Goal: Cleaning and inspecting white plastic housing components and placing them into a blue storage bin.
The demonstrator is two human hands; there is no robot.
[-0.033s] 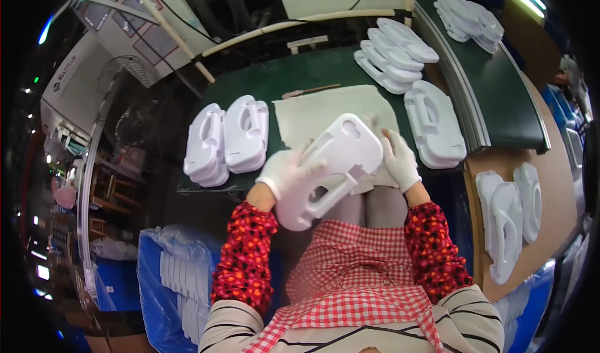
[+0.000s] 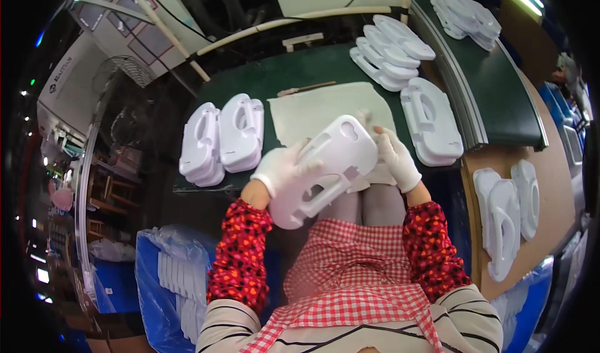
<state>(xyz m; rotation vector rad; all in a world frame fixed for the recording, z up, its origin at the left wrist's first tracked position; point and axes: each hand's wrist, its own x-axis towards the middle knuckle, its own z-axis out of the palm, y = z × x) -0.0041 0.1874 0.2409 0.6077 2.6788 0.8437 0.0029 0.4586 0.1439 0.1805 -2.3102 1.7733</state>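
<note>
A white moulded plastic housing, with a keyhole-shaped opening at its upper end and a cut-out grip lower down, is held tilted above my lap. My left hand, in a white glove, is closed round its left side, with fingers lying over the front. Beside the housing's upper right edge is my gloved right hand. Its thumb and fingers are drawn together, and whatever sits between them is too small or hidden to make out. Behind the housing a pale cloth lies on the green table.
Stacked white housings stand on the table at left and right, with more at the back right. A thin brush-like stick lies at the cloth's far edge. A plastic-lined blue bin holds white parts below left.
My right hand's fingers have drawn closer together beside the housing's edge. The housing stays in my left hand, and the whole view has shifted slightly.
</note>
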